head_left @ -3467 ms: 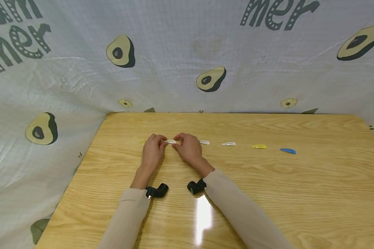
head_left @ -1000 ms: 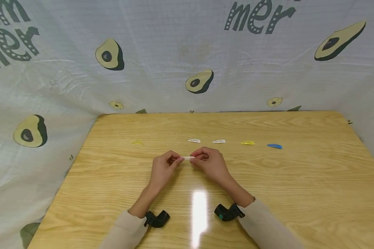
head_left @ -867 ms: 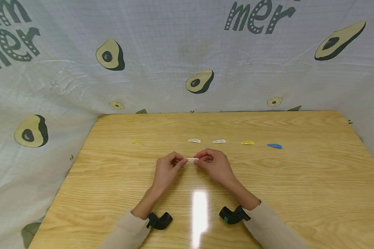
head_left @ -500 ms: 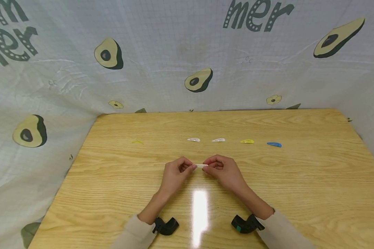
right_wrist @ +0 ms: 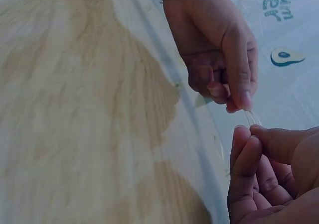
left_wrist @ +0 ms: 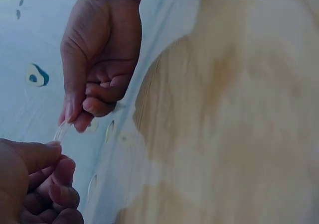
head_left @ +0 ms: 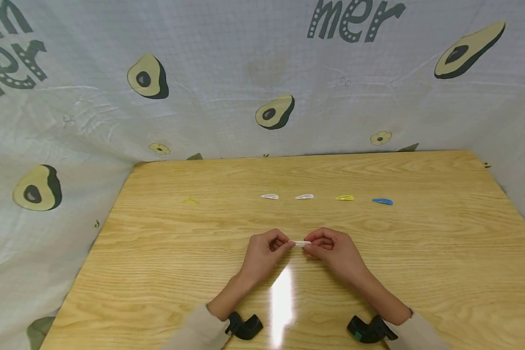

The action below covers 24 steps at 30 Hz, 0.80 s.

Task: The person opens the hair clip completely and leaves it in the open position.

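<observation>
Between both hands is a white snap hair clip point(head_left: 300, 243), held level over the table in the head view. My left hand point(head_left: 264, 253) pinches its left end between thumb and forefinger. At the other end my right hand point(head_left: 338, 253) pinches it the same way. Both wrist views show the pale clip point(left_wrist: 61, 131) bridging the two sets of fingertips, its ends covered by them. Beyond the hands, a row of snap clips lies on the table: two white ones, first a white clip point(head_left: 270, 197), then a yellow clip point(head_left: 344, 198) and a blue clip point(head_left: 382, 201).
A thin yellow clip point(head_left: 190, 201) lies alone toward the left of the wooden table point(head_left: 157, 272). An avocado-print sheet point(head_left: 218, 73) hangs behind and beside the table. A bright light reflection point(head_left: 282, 301) shows on the tabletop near my wrists.
Both hands have picked the white clip up from its place in the row and brought it nearer and to the right. Lately they keep drifting that way, still pinching it; the other clips stay put.
</observation>
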Motion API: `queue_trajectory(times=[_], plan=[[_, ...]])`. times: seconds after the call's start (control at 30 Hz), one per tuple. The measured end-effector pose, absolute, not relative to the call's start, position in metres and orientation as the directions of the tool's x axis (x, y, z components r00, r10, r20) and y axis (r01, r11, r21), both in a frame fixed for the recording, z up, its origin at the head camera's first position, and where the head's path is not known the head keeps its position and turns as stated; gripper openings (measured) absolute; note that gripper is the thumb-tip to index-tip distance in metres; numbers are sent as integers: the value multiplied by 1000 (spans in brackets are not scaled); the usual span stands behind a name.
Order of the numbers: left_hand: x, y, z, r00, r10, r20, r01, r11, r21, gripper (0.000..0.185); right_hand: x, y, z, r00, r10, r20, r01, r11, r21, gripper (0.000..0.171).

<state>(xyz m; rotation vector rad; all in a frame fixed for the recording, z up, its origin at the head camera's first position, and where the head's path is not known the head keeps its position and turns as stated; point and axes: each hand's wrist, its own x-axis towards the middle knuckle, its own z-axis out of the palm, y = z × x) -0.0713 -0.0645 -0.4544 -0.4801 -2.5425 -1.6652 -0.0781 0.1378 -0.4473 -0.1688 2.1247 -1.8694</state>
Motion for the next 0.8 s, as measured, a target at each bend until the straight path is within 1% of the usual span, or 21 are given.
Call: queue_trajectory(times=[0.27,0.63,0.8], plan=[[-62,-47,-467,-934,273,230,316,335,888,8,-69,159,-457,-946,-289,-148,84,222,-971,25],[-57,-46,-473,-908,283,308,397,356,846,8,-63,161,-465,-956,-277,-102,43,213,-976,27],[-59,-46,-475,-904,265,335,416,365,833,9,-64,159,-467,-961,-274,-35,-23,206,-978,24]])
